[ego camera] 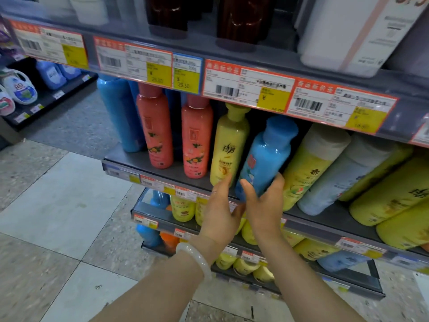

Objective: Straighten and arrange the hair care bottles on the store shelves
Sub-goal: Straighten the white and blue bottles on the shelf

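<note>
A light blue bottle with a red label leans to the right at the middle shelf's front edge. My right hand grips its lower end, thumb on the left and fingers on the right. To its left stands a yellow bottle; my left hand, fingers straight, touches its base. Two salmon bottles and a tall blue bottle stand further left. To the right, a yellow bottle with a white cap, a pale blue one and more yellow ones lean.
The upper shelf carries price tags along its rail, with dark brown bottles and a white container on it. Lower shelves hold yellow, blue and orange bottles. Detergent jugs stand on a rack at far left. Tiled floor lies below.
</note>
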Demonstrator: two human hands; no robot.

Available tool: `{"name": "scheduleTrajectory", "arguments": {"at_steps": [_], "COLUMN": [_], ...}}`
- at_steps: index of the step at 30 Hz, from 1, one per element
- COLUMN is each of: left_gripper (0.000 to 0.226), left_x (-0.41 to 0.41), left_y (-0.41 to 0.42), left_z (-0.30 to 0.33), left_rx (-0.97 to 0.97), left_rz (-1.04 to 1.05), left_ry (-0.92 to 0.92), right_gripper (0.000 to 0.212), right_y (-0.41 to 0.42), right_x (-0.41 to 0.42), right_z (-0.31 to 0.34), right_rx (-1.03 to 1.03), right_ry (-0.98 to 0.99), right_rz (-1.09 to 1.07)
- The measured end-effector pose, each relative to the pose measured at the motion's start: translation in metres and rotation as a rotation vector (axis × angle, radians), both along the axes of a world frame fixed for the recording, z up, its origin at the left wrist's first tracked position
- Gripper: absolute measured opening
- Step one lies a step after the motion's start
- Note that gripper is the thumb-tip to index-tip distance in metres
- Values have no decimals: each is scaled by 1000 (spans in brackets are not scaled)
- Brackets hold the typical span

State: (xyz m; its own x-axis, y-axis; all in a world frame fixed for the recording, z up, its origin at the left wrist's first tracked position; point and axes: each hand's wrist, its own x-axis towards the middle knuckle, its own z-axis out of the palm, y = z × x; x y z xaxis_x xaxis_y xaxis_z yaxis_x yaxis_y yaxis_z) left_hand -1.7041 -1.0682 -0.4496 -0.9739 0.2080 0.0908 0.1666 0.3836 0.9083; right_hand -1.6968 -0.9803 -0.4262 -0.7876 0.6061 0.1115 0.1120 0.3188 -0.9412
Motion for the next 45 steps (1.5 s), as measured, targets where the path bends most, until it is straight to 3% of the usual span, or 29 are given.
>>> {"name": "scheduleTrajectory", "arguments": {"at_steps": [5,10,19,22,29,34,38,45], "left_gripper": [77,60,54,45,31,31,33,55], "left_x": [3,12,2,-25,-99,-135,-144,-149], "left_y": [-14,-48,-174,-210,-249,-234,-231,-228], "left_z": [14,13,10,12,20,14,2,2], "left_rx": [90,236,172,145,236,109,47,-53], "left_rz": [-73,94,287,343,288,231,198,171], "left_ry": [82,23,17,57,82,132,172,101], "right_gripper": [54,57,52,66,62,65,65,54], "right_y": [-12,-44,-162,-205,-253,-244,-241,-238], "right_x": [26,27,-8,-30,-89,-110,-118,-122], "right_z": [20,28,21,22,32,30,22,16], "right_rx": [-78,-126,4,67,81,158,143,44], "right_ry": [136,42,-138,-138,-45,19,14,-34], "right_rz": [140,296,561,587,438,259,233,162]}}
